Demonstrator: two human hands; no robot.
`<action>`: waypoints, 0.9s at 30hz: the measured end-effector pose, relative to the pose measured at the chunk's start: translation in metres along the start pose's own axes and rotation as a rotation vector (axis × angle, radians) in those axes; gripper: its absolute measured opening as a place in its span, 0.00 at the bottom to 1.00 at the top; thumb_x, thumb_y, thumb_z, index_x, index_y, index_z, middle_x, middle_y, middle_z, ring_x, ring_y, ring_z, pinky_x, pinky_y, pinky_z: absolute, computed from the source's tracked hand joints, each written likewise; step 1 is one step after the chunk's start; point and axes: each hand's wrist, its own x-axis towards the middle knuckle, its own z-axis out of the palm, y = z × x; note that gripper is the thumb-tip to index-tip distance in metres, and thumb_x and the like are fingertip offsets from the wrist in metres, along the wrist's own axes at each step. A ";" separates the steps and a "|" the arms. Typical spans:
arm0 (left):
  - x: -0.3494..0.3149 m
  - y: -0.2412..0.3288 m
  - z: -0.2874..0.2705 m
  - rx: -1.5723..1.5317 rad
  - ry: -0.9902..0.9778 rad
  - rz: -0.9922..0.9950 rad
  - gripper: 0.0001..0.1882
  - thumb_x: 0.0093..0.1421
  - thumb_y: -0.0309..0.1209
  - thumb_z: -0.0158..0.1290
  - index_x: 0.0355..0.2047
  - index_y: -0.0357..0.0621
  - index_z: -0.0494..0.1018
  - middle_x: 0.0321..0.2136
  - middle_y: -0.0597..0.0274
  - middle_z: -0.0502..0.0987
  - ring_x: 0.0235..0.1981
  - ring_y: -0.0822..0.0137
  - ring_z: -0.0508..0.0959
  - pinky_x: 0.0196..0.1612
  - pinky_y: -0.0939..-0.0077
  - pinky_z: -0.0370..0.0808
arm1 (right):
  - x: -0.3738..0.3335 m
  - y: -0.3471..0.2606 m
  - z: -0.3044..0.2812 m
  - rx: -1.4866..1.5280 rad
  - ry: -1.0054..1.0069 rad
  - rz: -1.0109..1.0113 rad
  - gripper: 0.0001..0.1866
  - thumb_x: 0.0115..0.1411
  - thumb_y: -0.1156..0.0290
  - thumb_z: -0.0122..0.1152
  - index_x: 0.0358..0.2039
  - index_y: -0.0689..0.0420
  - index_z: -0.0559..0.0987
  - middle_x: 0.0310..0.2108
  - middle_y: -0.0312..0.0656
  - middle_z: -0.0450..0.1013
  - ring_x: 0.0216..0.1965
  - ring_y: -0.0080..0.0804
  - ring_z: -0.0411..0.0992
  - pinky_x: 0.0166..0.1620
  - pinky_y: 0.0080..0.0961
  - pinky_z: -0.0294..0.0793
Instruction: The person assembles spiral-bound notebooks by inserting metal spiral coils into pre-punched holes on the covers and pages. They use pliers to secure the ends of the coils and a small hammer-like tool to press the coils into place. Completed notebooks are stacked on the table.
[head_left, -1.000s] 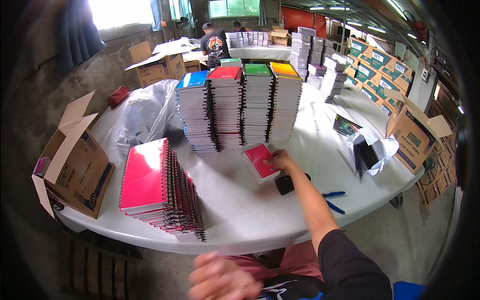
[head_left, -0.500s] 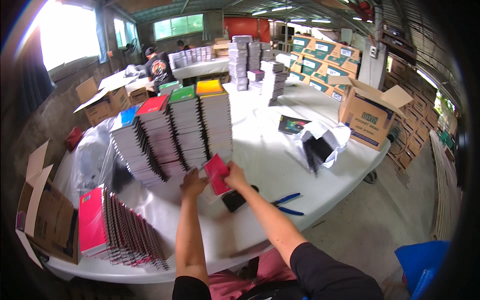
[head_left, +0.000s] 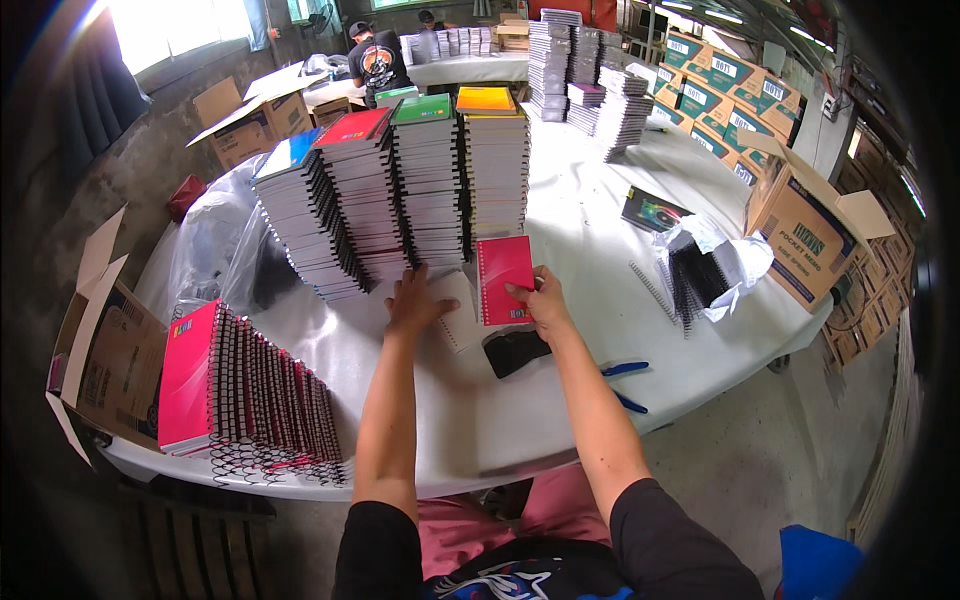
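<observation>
My right hand [head_left: 542,304] pinches a red punched notebook cover [head_left: 507,278] by its right edge, thumb on the front. The cover stands nearly upright, with a row of small holes down its left side. Just left of it, a white punched sheet or page block [head_left: 458,318] lies on the table. My left hand [head_left: 412,303] has its fingers spread, the thumb at that white paper's edge and the fingertips near the foot of the notebook stacks. A black object [head_left: 512,352], its kind unclear, lies below the cover. Blue-handled pliers [head_left: 626,369] rest beside my right forearm.
Tall stacks of spiral notebooks [head_left: 430,185] stand ahead. A leaning row of red spiral notebooks [head_left: 265,400] is at left, beside an open carton [head_left: 120,370]. At right are black spiral coils [head_left: 695,283] in white wrapping and another carton [head_left: 805,235]. A person [head_left: 380,65] works behind.
The red cover has gone from tilted between both hands to upright in my right hand alone. My left hand has come away from it and spread its fingers. The whole view has shifted.
</observation>
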 end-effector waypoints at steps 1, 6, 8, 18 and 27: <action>0.002 -0.004 -0.004 0.018 -0.071 0.007 0.39 0.39 0.49 0.65 0.53 0.59 0.67 0.55 0.68 0.65 0.56 0.60 0.63 0.52 0.42 0.56 | -0.002 0.001 0.003 -0.008 0.003 0.031 0.19 0.47 0.80 0.67 0.37 0.61 0.68 0.33 0.43 0.73 0.32 0.28 0.72 0.36 0.24 0.72; 0.003 0.008 -0.016 -0.026 -0.150 0.020 0.37 0.34 0.52 0.67 0.47 0.55 0.74 0.49 0.69 0.72 0.54 0.62 0.65 0.53 0.45 0.51 | 0.001 0.005 -0.002 -0.067 -0.021 0.071 0.18 0.48 0.79 0.67 0.36 0.62 0.67 0.31 0.42 0.72 0.30 0.27 0.71 0.34 0.24 0.72; -0.002 0.011 -0.013 -0.027 -0.116 0.003 0.37 0.34 0.51 0.67 0.46 0.55 0.73 0.46 0.68 0.73 0.53 0.62 0.64 0.53 0.46 0.50 | 0.000 0.008 -0.004 -0.067 -0.021 0.047 0.18 0.48 0.79 0.66 0.35 0.62 0.67 0.31 0.42 0.72 0.29 0.26 0.70 0.33 0.23 0.71; 0.001 0.001 -0.014 -0.052 0.120 0.082 0.27 0.42 0.42 0.65 0.43 0.53 0.72 0.42 0.62 0.75 0.53 0.60 0.63 0.52 0.45 0.48 | -0.006 0.006 0.001 -0.174 -0.025 0.010 0.17 0.48 0.79 0.66 0.35 0.62 0.66 0.31 0.42 0.71 0.32 0.26 0.70 0.35 0.22 0.71; -0.005 0.030 -0.034 -0.994 0.162 0.214 0.23 0.57 0.31 0.55 0.53 0.52 0.63 0.31 0.64 0.73 0.30 0.73 0.71 0.32 0.81 0.68 | -0.018 -0.027 0.010 0.343 -0.252 -0.022 0.17 0.51 0.78 0.64 0.41 0.62 0.70 0.38 0.39 0.72 0.40 0.25 0.70 0.45 0.23 0.70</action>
